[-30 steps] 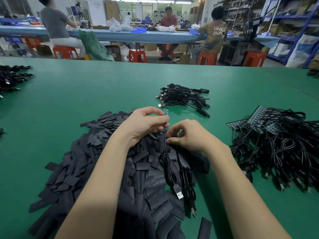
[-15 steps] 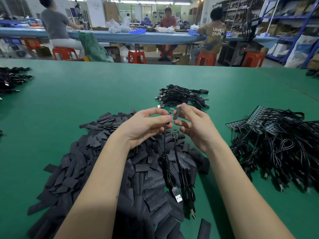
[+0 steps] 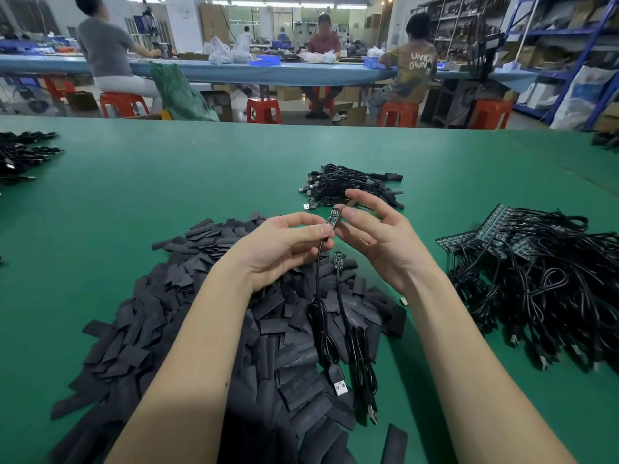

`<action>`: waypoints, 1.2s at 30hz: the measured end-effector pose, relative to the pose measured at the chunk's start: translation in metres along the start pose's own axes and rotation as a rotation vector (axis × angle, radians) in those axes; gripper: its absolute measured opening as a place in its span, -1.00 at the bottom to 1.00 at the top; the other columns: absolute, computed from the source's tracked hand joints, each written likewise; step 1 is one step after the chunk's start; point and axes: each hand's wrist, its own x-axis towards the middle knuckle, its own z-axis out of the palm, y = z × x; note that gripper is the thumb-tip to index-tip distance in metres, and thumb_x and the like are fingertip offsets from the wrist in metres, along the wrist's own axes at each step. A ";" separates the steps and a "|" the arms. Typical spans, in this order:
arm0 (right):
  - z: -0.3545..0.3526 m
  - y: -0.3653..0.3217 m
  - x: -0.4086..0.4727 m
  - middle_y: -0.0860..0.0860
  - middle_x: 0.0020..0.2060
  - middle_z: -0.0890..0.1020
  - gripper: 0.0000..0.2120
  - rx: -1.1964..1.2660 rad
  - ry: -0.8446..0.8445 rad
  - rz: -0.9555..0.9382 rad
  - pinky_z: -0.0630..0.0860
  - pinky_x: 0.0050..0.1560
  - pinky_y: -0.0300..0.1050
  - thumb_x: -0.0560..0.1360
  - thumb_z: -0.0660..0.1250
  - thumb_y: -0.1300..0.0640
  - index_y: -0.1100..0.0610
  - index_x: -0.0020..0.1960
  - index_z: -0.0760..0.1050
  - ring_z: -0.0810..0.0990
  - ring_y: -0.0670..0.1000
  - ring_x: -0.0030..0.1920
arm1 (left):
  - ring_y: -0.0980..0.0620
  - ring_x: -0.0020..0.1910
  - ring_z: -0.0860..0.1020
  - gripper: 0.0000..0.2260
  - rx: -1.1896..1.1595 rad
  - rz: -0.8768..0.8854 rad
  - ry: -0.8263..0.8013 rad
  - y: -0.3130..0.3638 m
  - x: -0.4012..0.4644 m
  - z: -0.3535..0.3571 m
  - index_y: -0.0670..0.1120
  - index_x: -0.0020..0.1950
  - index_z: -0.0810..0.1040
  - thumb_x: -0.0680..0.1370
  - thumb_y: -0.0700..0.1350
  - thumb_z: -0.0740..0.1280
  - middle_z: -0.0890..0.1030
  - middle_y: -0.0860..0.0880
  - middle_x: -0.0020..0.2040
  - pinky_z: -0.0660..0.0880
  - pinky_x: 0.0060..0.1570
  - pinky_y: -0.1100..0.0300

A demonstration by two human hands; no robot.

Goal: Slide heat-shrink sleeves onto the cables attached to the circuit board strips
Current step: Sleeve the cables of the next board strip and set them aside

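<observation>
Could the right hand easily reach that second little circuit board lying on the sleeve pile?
Probably yes. The second board lies uncovered on the sleeve pile, just below the right hand, with nothing between them. That hand, though, already pinches a sleeve.

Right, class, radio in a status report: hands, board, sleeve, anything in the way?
Left hand pinches cable just under small circuit board. Right hand pinches heat-shrink sleeve at board's tip, not yet on. Second cable lies on sleeve pile. Nothing blocking.

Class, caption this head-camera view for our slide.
Left hand pinches small circuit board strip; right hand brings black heat-shrink sleeve.
</observation>
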 end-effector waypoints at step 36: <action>-0.022 -0.010 -0.007 0.07 0.01 0.73 -0.76 -0.041 -0.223 0.000 0.60 0.07 -0.20 0.35 0.50 0.21 0.07 0.01 0.73 0.71 0.10 0.08 | 0.07 -0.24 0.64 -0.77 0.138 0.005 -0.163 0.005 -0.008 -0.004 -0.08 0.00 0.56 0.39 -0.20 0.51 0.70 -0.09 -0.13 0.54 -0.18 0.33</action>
